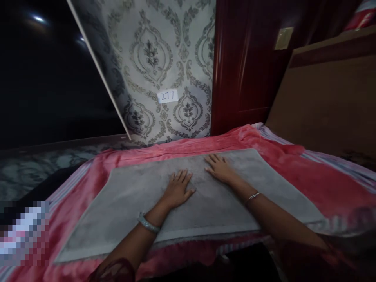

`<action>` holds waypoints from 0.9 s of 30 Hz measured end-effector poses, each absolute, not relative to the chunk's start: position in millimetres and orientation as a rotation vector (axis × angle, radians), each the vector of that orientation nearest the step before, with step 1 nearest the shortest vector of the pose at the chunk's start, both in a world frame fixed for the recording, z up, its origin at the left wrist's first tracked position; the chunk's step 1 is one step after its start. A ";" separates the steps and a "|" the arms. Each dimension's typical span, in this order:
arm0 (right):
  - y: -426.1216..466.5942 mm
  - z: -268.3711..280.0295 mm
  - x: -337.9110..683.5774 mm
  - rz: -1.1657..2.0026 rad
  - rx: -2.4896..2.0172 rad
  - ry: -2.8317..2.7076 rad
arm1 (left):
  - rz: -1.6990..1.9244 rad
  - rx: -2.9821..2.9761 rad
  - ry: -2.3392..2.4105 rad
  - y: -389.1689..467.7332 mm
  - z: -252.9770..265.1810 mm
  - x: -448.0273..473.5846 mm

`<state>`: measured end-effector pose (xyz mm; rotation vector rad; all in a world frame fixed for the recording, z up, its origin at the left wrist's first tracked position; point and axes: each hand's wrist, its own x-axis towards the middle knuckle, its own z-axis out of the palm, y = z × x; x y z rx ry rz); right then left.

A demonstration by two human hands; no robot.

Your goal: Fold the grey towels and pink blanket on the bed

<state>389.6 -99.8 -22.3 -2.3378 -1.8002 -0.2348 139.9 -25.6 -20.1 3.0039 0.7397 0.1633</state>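
Grey cloth (pixel 202 207) lies spread over a pink blanket (pixel 311 176) in front of me. My left hand (pixel 178 190) and right hand (pixel 220 168) rest flat and outspread on the cloth, the right slightly farther forward.

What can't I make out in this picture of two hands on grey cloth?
All in the head view:
- Palms of the left hand and right hand: hidden, facing down on the grey cloth.
- Whatever supports the pinkish-red blanket: hidden largely by the blanket itself.
- Red-and-white item: cut off by the upper right edges.
- Pixelated patch, lower left: details obscured.
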 end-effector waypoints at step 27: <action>-90.4 -55.8 391.8 -0.213 -2.349 -1.807 | 0.291 2.622 1.777 132.4 12.0 -55.9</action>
